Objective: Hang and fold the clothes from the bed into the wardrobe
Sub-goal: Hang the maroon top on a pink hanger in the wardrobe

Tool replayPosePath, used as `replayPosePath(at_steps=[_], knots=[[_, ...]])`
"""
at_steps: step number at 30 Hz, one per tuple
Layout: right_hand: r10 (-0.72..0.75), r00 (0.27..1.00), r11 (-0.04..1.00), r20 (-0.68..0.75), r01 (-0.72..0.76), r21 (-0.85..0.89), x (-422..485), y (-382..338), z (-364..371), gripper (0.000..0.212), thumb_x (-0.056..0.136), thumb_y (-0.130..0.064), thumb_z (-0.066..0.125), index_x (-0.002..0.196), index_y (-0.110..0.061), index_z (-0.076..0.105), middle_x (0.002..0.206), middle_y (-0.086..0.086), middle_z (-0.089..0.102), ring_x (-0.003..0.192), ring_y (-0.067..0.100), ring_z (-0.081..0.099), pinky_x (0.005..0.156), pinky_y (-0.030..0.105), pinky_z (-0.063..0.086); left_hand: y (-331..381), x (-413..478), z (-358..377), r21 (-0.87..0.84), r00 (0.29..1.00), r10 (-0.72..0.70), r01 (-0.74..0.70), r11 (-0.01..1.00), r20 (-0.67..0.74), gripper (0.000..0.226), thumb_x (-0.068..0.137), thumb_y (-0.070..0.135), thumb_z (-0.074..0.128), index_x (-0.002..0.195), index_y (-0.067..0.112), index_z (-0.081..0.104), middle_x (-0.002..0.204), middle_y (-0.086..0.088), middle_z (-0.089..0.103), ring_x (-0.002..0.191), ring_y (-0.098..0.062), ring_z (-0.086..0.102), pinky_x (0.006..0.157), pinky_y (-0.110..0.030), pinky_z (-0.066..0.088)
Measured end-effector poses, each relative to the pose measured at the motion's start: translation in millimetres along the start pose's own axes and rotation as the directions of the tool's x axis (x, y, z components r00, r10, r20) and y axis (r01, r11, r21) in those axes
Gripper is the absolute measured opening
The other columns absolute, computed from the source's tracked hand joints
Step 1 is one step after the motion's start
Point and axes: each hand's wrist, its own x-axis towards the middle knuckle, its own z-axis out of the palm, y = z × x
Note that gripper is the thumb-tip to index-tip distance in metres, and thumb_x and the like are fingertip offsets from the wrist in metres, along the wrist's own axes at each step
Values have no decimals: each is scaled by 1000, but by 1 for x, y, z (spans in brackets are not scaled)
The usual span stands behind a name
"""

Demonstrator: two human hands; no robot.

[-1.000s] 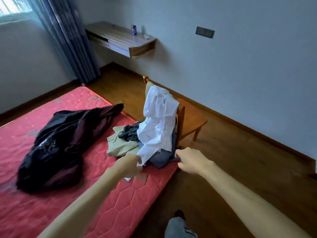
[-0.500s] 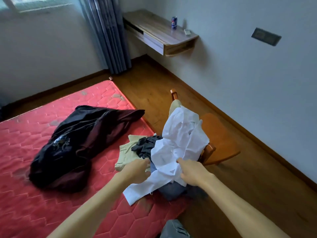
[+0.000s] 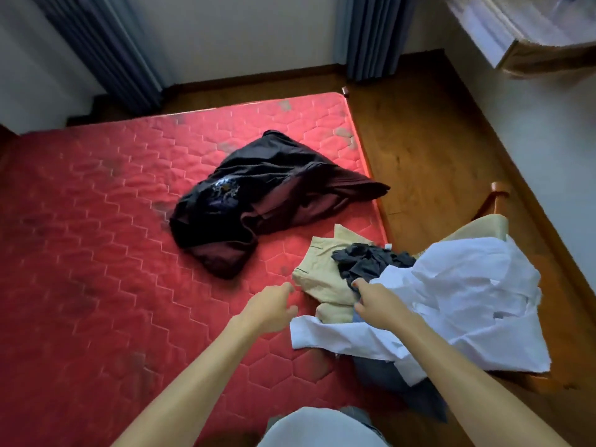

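A heap of clothes lies at the near right corner of the red mattress [image 3: 96, 253]: a white shirt [image 3: 461, 295] on top, a beige garment [image 3: 322, 272] under it, and a small dark grey piece [image 3: 371, 259] between them. Further back lies a black and maroon jacket [image 3: 258, 195]. My left hand [image 3: 271, 308] hovers open just above the mattress, left of the beige garment, holding nothing. My right hand [image 3: 377, 301] rests on the heap where the white shirt meets the beige garment; its fingers are spread, and no grip shows.
A wooden chair [image 3: 496, 198] stands against the bed's right side, partly covered by the heap. Wooden floor [image 3: 435, 140] runs between the bed and the wall. Curtains [image 3: 371, 33] hang at the far wall, and a wall shelf [image 3: 522, 50] juts out at the upper right.
The view has swung left and down over the bed. Both hands have let go of the white shirt; the left moved left off the heap, the right shifted toward the beige garment.
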Motion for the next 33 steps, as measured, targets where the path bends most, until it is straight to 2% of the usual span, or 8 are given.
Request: replayPosePath(at_steps=[5, 11, 15, 24, 26, 28, 30, 33], knots=[[-39, 995, 996, 93, 46, -74, 56, -52, 16, 52, 91, -20, 50, 140, -13, 39, 106, 10, 67, 98, 29, 63, 73, 37, 49, -64, 19, 0, -122, 989, -143, 139, 983, -28, 45, 92, 29, 50, 135, 14, 49, 121, -12, 63, 116, -32, 57, 93, -40, 48], [-92, 983, 993, 161, 102, -56, 166, -96, 71, 46, 88, -14, 49, 133, -18, 40, 92, 3, 62, 83, 27, 56, 68, 36, 42, -144, 93, 30, -212, 964, -249, 226, 951, -88, 42, 97, 29, 47, 137, 17, 45, 125, -9, 53, 116, -31, 56, 95, -41, 46], [-104, 971, 992, 215, 116, -47, 275, -124, 129, 52, 92, -24, 52, 141, -14, 38, 112, 14, 66, 105, 34, 61, 87, 41, 50, -201, 172, 69, -188, 937, -343, 326, 926, -66, 34, 96, 25, 47, 126, 10, 54, 134, -13, 44, 118, -34, 53, 96, -45, 47], [-298, 952, 897, 65, 302, -322, 456, -189, 198, 77, 89, -15, 61, 154, -22, 21, 161, 25, -6, 125, 37, 44, 85, 43, 48, -307, 354, 101, -114, 960, -229, 213, 970, -159, 34, 91, 30, 61, 119, 9, 59, 166, -8, -14, 132, -32, 40, 94, -43, 45], [-202, 975, 907, 92, 222, -358, 470, -182, 215, 68, 88, -14, 63, 147, -19, 29, 159, 24, 0, 126, 35, 41, 84, 42, 46, -326, 374, 113, -102, 977, -198, 189, 977, -82, 39, 85, 30, 68, 119, 14, 57, 164, -3, 8, 131, -29, 39, 94, -42, 46], [-133, 988, 923, 80, 153, -353, 467, -170, 233, 51, 89, -11, 60, 135, -16, 38, 150, 20, 21, 120, 34, 44, 77, 40, 42, -331, 373, 130, -173, 970, -201, 177, 969, -134, 33, 80, 22, 69, 109, 19, 52, 134, 0, 46, 117, -28, 48, 85, -39, 46], [-151, 985, 914, 86, 172, -368, 445, -158, 253, 40, 90, -14, 60, 126, -14, 44, 144, 16, 25, 119, 32, 45, 74, 37, 41, -322, 354, 153, -158, 971, -189, 166, 973, -149, 35, 78, 18, 69, 104, 20, 46, 107, 2, 56, 103, -27, 53, 75, -35, 42], [-176, 962, 925, 211, 235, -297, 384, -144, 277, 36, 90, -25, 63, 121, -15, 48, 129, 12, 37, 114, 30, 49, 80, 37, 46, -304, 302, 195, -97, 981, -163, 153, 983, -101, 47, 76, 29, 73, 110, 19, 42, 100, 1, 62, 97, -27, 57, 72, -37, 42]])
